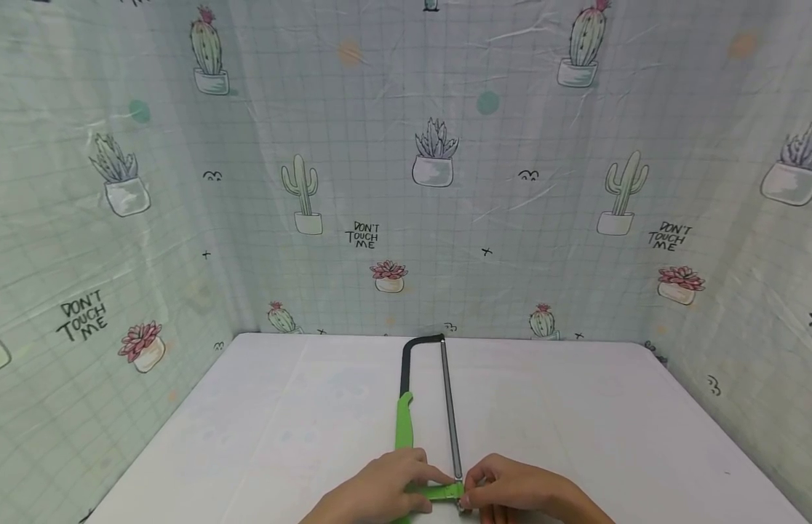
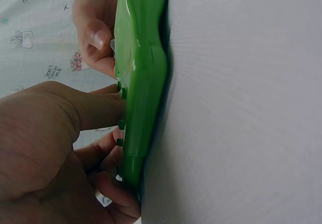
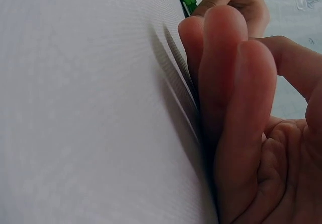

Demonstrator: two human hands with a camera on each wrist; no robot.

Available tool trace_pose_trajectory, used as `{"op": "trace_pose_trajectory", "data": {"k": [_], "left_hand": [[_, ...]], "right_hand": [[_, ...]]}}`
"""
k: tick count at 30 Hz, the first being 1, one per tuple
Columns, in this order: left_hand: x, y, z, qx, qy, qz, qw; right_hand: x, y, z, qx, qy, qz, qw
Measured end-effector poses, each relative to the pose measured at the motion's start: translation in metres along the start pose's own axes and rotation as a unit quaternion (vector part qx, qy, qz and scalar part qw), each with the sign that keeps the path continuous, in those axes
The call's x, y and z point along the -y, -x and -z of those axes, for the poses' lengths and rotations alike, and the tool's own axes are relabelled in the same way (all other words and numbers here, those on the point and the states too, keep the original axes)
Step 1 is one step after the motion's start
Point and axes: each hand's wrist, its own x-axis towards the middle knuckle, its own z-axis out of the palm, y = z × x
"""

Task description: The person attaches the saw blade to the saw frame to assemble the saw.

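A hacksaw with a green handle and a black bow lies flat on the white table in the head view. Its grey blade runs along the right side, joined to the bow at the far end. My left hand grips the green handle, its thumb laid along the handle's side in the left wrist view. At the blade's near end, my right hand pinches a small metal fitting that looks like a wing nut, mostly hidden by the fingertips. Curled fingers fill the right wrist view, close over the table.
The white table has rounded far corners and reaches back to a wall sheet printed with potted cacti and a grid. More of this sheet hangs at the left and right sides.
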Motion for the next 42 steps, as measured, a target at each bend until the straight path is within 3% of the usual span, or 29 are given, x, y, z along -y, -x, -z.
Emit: {"op": "trace_pose_trajectory", "data": {"k": [42], "left_hand": [[0.0006,0.0014,-0.0001,0.000,-0.019,-0.011,0.9998]], "right_hand": [[-0.0020,0.0006,0.0005,0.006,0.001,0.017,1.000]]}}
